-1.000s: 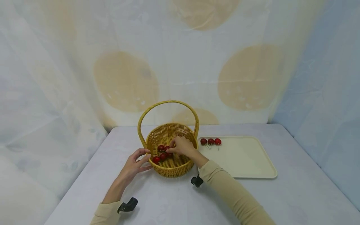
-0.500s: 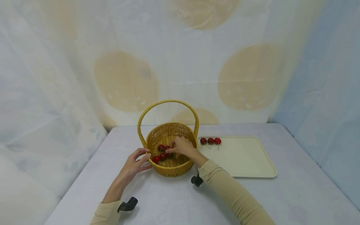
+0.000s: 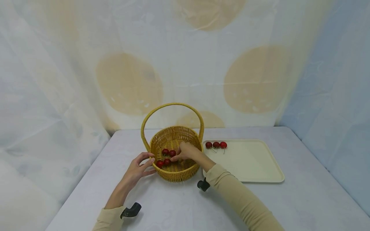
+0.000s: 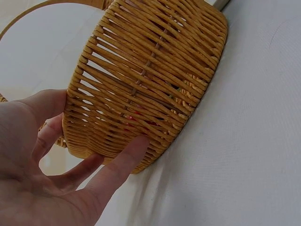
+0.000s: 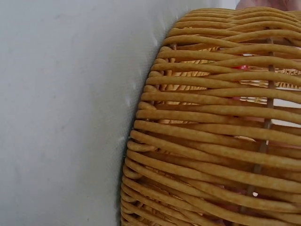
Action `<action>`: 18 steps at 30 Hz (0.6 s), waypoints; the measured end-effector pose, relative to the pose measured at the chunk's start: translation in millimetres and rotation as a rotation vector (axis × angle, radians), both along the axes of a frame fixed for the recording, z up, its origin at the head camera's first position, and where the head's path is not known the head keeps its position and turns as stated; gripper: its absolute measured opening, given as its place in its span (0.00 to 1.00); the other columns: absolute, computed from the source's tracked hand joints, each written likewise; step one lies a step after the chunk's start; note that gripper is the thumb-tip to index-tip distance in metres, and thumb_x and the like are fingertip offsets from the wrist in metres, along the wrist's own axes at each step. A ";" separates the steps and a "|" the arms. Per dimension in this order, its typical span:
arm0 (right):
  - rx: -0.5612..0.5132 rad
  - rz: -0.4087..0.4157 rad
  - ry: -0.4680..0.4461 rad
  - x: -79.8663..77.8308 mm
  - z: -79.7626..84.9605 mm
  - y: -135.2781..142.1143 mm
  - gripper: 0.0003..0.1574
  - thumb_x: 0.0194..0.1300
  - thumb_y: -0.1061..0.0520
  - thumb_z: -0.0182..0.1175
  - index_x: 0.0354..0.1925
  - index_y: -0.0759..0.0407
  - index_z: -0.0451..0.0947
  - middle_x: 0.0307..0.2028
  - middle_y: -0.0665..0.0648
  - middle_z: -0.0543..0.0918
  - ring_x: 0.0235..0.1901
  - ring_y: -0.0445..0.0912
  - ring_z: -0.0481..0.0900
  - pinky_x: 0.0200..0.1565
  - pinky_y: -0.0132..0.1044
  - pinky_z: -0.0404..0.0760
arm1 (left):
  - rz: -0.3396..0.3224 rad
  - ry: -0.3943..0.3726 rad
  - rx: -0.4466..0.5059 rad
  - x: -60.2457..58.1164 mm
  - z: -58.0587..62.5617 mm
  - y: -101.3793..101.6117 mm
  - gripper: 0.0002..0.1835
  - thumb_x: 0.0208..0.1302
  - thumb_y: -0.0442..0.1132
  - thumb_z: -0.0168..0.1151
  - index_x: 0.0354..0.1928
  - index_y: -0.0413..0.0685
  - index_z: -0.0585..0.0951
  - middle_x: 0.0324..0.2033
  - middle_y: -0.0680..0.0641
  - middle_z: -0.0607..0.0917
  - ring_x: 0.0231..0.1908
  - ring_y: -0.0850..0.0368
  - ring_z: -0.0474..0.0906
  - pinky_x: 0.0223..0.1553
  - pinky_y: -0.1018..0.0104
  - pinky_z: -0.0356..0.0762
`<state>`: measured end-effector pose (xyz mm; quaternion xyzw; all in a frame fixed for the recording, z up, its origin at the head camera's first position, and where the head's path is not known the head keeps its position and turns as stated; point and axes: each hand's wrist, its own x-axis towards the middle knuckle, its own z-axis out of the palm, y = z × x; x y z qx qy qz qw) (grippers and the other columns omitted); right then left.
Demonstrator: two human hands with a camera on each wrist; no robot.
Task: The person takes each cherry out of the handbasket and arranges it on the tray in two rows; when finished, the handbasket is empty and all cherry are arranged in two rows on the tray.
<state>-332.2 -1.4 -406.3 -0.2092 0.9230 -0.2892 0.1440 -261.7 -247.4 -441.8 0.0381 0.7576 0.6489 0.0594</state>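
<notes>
A round yellow wicker basket [image 3: 176,176] with a tall arched handle [image 3: 173,104] stands on the table. Inside lie several red cherries, among them a dark one [image 3: 165,152] and a bright one [image 3: 160,164]. My left hand [image 3: 138,168] holds the basket's left side, thumb at the rim; in the left wrist view its fingers [image 4: 120,165] lie against the woven outer wall. Reaching over the right rim, my right hand [image 3: 186,152] has its curled fingers low among the cherries, pinching at one that they hide. The right wrist view shows mostly the basket's outer weave [image 5: 211,122].
A cream rectangular tray [image 3: 248,160] lies just right of the basket. Three stemmed cherries [image 3: 216,145] sit in a row at its back left corner. Curtains [image 3: 185,64] hang behind and beside the table [image 3: 173,205].
My right fingertips have shifted slightly lower in the basket, over a cherry that showed beneath them before. A cherry behind them is now more fully visible. My left hand stays put.
</notes>
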 end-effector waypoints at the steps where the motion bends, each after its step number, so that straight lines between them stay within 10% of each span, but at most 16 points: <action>1: -0.009 0.010 -0.016 -0.4 -0.1 0.5 0.19 0.58 0.43 0.70 0.36 0.58 0.88 0.29 0.56 0.89 0.30 0.48 0.88 0.37 0.37 0.86 | -0.002 0.002 -0.002 0.4 0.1 0.2 0.28 0.68 0.49 0.62 0.62 0.41 0.69 0.65 0.41 0.66 0.59 0.42 0.75 0.52 0.45 0.83; 18: -0.092 0.155 -0.083 -3.8 2.1 6.0 0.15 0.57 0.62 0.71 0.45 0.57 0.85 0.41 0.57 0.87 0.31 0.43 0.83 0.37 0.32 0.83 | 0.003 -0.002 -0.001 -0.8 -0.6 -1.5 0.28 0.67 0.50 0.63 0.61 0.43 0.70 0.64 0.42 0.67 0.57 0.46 0.77 0.51 0.46 0.84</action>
